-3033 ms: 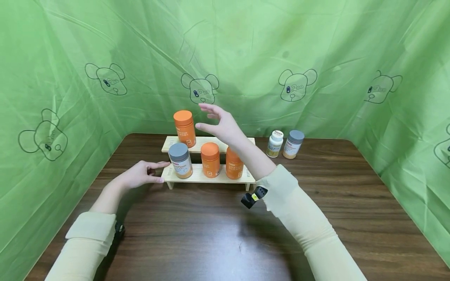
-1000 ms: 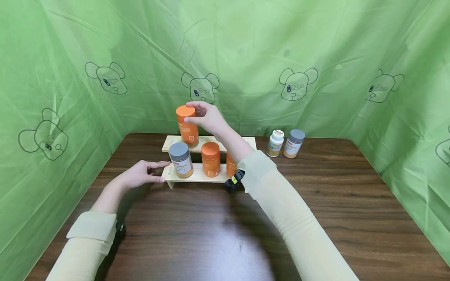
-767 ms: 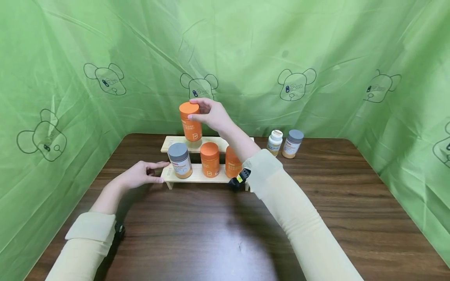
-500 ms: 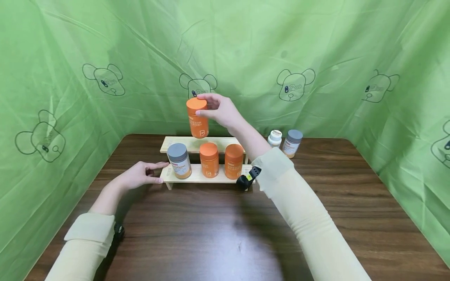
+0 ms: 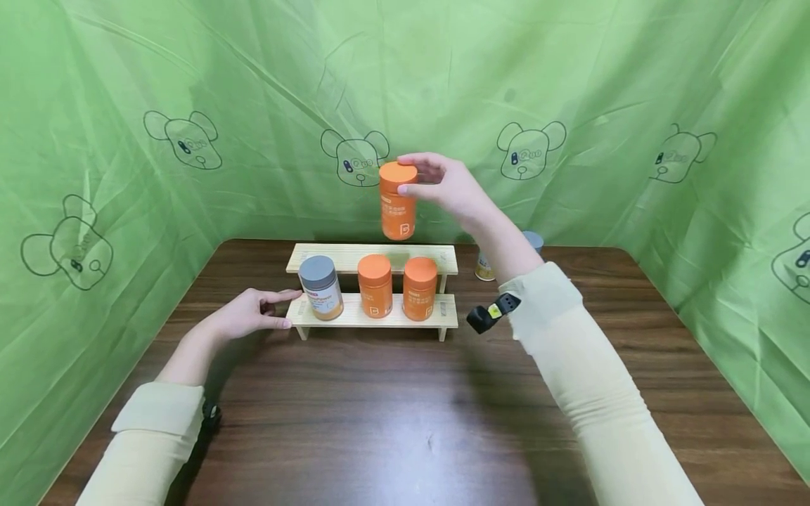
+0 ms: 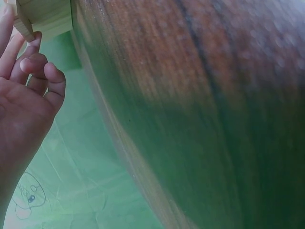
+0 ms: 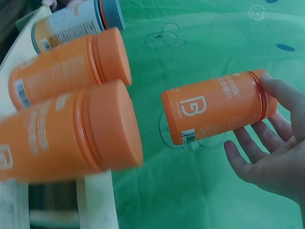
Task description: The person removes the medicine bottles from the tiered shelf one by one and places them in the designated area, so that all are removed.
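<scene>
My right hand (image 5: 454, 188) pinches an orange supplement bottle (image 5: 397, 214) near its orange lid, thumb in front and fingers behind. It hangs upright above the wooden two-tier rack's (image 5: 351, 257) upper step, touching nothing below. In the right wrist view the held bottle (image 7: 214, 107) shows a white B-like logo. My left hand (image 5: 253, 313) holds the left end of the lower step between thumb and a finger; its other fingers are curled in the left wrist view. On that step stand a grey-lidded bottle (image 5: 321, 288) and two orange bottles, the middle one (image 5: 376, 287) and the right one (image 5: 420, 289).
Behind my right forearm, a white bottle (image 5: 484, 268) and another grey-lidded bottle (image 5: 534, 241) are partly hidden on the dark wooden table (image 5: 354, 422). Green cloth (image 5: 443, 70) with mouse-like drawings surrounds the table's back and sides.
My right hand took hold of the orange bottle at the upper step's left end, lifted it off and carried it right. The upper step now bears nothing. My left hand stayed at the rack.
</scene>
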`<state>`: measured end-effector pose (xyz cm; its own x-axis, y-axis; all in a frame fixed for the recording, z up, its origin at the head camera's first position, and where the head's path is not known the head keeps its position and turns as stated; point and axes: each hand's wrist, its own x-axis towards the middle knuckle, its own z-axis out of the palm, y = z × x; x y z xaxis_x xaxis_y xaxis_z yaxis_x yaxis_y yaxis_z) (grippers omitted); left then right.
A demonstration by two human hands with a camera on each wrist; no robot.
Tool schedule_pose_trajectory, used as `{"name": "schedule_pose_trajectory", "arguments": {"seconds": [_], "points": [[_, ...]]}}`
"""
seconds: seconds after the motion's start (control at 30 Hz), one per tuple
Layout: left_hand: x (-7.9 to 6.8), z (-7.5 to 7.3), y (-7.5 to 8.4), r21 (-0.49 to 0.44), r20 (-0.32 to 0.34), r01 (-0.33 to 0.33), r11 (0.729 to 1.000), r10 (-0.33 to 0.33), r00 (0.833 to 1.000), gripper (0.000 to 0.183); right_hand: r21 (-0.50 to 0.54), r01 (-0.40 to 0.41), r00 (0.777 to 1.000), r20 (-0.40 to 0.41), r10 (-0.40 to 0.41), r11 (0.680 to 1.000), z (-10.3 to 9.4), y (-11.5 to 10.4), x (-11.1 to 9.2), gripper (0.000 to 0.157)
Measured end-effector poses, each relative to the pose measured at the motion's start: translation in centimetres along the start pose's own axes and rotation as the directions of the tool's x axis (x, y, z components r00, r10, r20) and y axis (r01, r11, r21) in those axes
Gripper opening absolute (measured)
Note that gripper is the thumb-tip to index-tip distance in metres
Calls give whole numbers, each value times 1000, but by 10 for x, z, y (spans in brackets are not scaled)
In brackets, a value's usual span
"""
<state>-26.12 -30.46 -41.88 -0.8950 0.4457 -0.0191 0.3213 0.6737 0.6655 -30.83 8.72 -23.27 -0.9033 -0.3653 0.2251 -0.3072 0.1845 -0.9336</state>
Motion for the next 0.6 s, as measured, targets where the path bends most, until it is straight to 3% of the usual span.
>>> {"name": "schedule_pose_trajectory", "arguments": {"seconds": [0.37, 0.6], "points": [[1, 0, -1, -8, -8, -24, 1000, 24, 1000, 64, -38, 10, 1000, -19, -10, 999, -41, -3, -20, 55], [2, 1, -3, -1, -9, -29, 1000, 29, 1000, 63, 30, 32, 999, -41, -31, 999, -68, 0, -32, 52]]}}
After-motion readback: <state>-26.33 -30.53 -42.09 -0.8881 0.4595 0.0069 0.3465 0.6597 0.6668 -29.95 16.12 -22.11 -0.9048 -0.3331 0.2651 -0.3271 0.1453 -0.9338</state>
